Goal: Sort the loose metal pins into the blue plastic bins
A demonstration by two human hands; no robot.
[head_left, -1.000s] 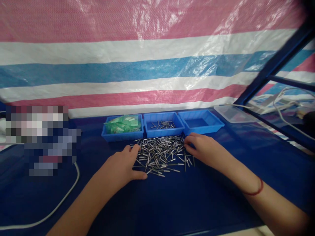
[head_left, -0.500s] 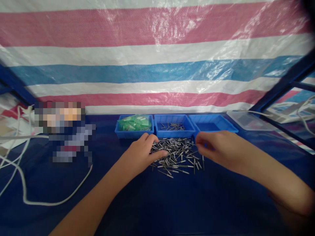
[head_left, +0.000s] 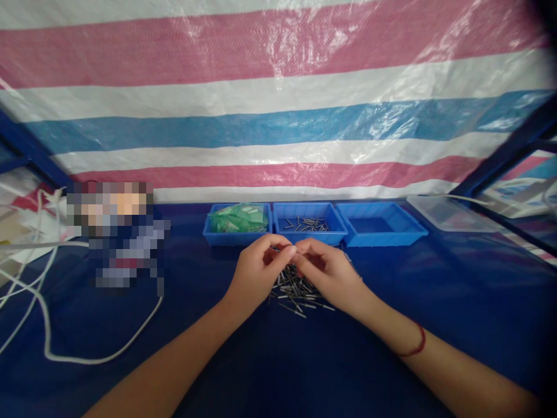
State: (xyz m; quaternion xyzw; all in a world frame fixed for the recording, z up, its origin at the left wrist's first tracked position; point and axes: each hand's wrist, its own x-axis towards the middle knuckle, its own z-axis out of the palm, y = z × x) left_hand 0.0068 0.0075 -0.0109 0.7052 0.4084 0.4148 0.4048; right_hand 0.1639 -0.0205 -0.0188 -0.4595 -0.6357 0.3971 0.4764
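Fingertips meet where my left hand [head_left: 256,271] and my right hand [head_left: 334,277] come together above a loose pile of blind rivets [head_left: 298,291]. Each hand is closed in a pinch of thumb and forefinger. Anything between the fingertips is too small or too hidden to make out. The hands cover much of the pile, whose silvery shanks show below and between them. Just behind stands the middle blue bin [head_left: 310,237] with several rivets [head_left: 311,223] lying in it.
Left of the middle bin, a blue bin [head_left: 237,238] holds a green plastic bag [head_left: 239,217]. A third blue bin [head_left: 385,238] stands to the right, beside a translucent lid [head_left: 450,215]. White cables [head_left: 78,360] loop across the left. A striped sheet [head_left: 278,128] hangs behind.
My right hand has moved left from beside the right bin to meet my left hand over the pile. My left hand has lifted off the rivets and its fingers have closed.
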